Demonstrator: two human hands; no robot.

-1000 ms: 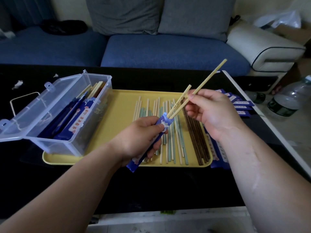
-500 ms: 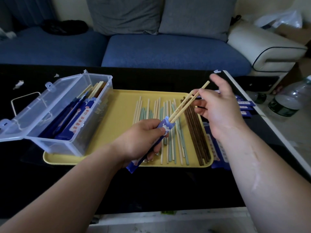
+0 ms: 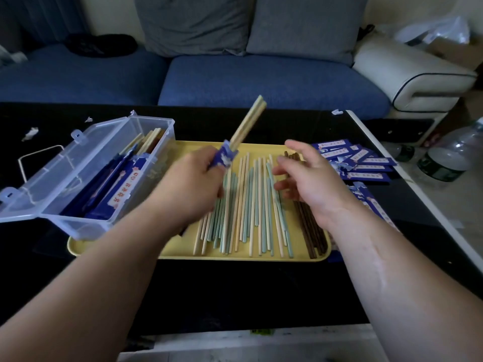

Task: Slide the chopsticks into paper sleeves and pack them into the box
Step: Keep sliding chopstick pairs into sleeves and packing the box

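My left hand grips a blue paper sleeve with a pair of pale chopsticks sticking up out of its top, held above the yellow tray. My right hand hovers open over the tray, fingers spread and holding nothing. Loose chopsticks in pale wood, green and dark brown lie in rows on the tray. The clear plastic box stands open at the tray's left end with several sleeved pairs inside.
Empty blue sleeves are stacked on the black table right of the tray. The box lid hangs open to the left. A blue sofa lies beyond the table; plastic bottles stand on the floor at right.
My right hand has let go of the chopsticks and drawn back, open. My left hand has swung the sleeved pair upward and toward the left, with the chopsticks deeper in the sleeve.
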